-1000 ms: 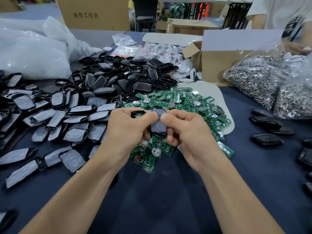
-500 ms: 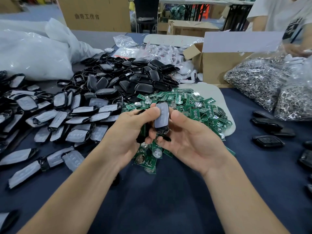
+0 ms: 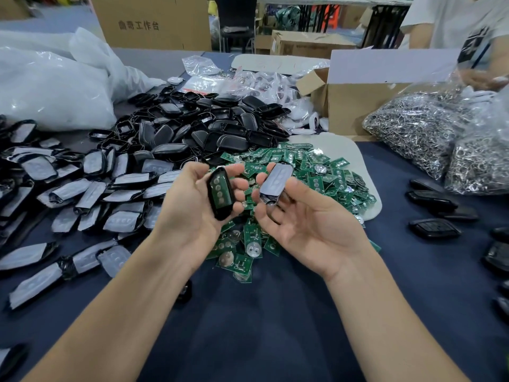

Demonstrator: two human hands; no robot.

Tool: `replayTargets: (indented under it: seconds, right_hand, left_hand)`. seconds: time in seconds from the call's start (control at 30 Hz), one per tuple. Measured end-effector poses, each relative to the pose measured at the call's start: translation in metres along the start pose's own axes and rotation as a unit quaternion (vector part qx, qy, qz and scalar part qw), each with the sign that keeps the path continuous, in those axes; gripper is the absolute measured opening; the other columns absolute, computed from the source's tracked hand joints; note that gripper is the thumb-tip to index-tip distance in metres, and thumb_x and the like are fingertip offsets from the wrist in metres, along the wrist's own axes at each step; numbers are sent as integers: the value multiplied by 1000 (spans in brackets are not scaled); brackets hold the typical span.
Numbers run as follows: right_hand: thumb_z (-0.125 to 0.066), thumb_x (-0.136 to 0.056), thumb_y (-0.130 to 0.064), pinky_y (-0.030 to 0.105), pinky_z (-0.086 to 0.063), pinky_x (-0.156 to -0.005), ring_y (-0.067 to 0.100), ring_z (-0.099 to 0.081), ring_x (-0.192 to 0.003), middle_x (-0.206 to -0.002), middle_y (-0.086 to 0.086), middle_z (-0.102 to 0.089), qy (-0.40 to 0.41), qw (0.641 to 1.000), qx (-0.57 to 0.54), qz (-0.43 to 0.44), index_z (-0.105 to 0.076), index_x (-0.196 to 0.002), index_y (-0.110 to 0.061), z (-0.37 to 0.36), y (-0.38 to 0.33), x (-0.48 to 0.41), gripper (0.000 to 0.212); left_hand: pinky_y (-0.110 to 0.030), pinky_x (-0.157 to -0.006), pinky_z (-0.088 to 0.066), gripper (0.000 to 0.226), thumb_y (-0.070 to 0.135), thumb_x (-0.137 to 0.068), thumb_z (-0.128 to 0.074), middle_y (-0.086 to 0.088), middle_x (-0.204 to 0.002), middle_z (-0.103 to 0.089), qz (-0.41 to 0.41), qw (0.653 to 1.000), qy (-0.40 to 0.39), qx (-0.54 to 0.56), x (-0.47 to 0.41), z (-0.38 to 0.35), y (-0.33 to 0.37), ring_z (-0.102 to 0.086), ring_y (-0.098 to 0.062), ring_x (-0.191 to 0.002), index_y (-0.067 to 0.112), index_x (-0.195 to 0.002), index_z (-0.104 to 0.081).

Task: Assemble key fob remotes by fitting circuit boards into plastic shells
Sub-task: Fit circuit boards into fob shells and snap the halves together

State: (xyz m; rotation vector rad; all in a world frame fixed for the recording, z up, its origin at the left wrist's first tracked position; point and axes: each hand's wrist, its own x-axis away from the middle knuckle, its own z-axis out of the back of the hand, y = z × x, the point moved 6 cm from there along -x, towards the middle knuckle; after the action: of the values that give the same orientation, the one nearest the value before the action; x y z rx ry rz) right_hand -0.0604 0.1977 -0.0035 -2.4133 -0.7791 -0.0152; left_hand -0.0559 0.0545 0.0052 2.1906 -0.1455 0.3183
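Left hand (image 3: 192, 216) around one black shell (image 3: 220, 195); right hand (image 3: 311, 224) around one film-wrapped shell (image 3: 276, 183)

Our left hand (image 3: 192, 213) and right hand (image 3: 311, 224) hide part of the circuit board pile (image 3: 316, 172). Right-edge fobs (image 3: 499, 255) and the other person (image 3: 454, 20) are cut off.

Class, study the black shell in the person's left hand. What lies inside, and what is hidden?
Inside the black shell, held by the left hand, sits a green circuit board showing round pads. The board covers its own underside and the shell floor.
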Motion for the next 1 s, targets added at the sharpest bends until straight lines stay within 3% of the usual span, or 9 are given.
replayTargets:
  seconds: [0.13,0.2,0.27,0.4,0.47,0.53,0.63,0.87,1.0]
  right_hand:
    - [-67,-82,-10,38,-62,-90,27,-75,-94,-107,13,-76,-2,1000,-16,7,-81,-105,-6,-1,-4,0,27]
    - [-66,-82,-8,40,-62,-91,29,-76,-95,-106,15,-76,-7,1000,-24,14,-78,-109,-4,-1,-5,1,30]
    - [-68,-80,-7,40,-62,-90,29,-76,-95,-106,16,-76,-9,999,-23,29,-73,-114,-3,0,-8,0,35]
    - [-71,-77,-7,38,-63,-88,21,-75,-91,-105,11,-76,21,996,59,70,-75,-111,-11,2,-14,0,34]
    - [-75,-73,-8,36,-63,-83,19,-74,-88,-103,10,-76,38,991,93,84,-78,-106,-14,2,-15,0,33]
    - [-78,-69,-9,34,-62,-81,19,-74,-88,-102,11,-75,52,988,112,95,-78,-104,-14,2,-14,1,35]
    - [-81,-65,-10,34,-62,-82,21,-73,-92,-107,12,-75,74,982,141,104,-77,-107,-13,2,-11,1,42]
    - [-79,-65,-12,30,-62,-79,20,-72,-90,-105,8,-77,113,971,169,124,-75,-107,-12,4,-14,2,43]
    - [-77,-70,-7,27,-62,-79,19,-72,-89,-106,10,-77,128,967,177,129,-75,-109,-10,5,-13,2,40]
  left_hand:
    - [-27,-66,-62,37,-12,-97,-32,-14,-95,-75,-30,999,26,6,-2,1,4,-75,-20,-77,-4,-120,-61]
    - [-29,-73,-63,36,-16,-99,-36,-19,-116,-75,-31,999,16,-32,-4,3,5,-77,-25,-98,-6,-127,-56]
    - [-30,-76,-63,33,-10,-100,-45,-17,-123,-74,-33,996,-18,-79,-3,4,6,-74,-26,-110,-5,-130,-57]
    - [-27,-70,-63,33,6,-80,-72,-13,-107,-80,-73,983,-21,-166,3,4,10,-78,-23,-95,1,-113,-70]
    - [-27,-66,-62,20,1,-81,-76,-10,-96,-81,-112,973,19,-200,4,5,12,-79,-21,-85,7,-100,-78]
    - [-26,-65,-62,21,-4,-86,-76,-6,-90,-81,-147,962,45,-225,5,6,11,-79,-19,-83,15,-89,-83]
    - [-27,-70,-63,22,-3,-90,-74,-4,-96,-82,-169,951,31,-257,5,3,9,-79,-21,-90,13,-103,-81]
    - [-27,-80,-62,36,-11,-95,-57,-4,-108,-80,-127,960,-28,-250,3,-5,4,-76,-18,-105,12,-113,-78]
    - [-25,-80,-62,34,-10,-97,-57,-2,-108,-80,-137,960,-21,-244,3,-7,2,-76,-16,-104,11,-115,-77]
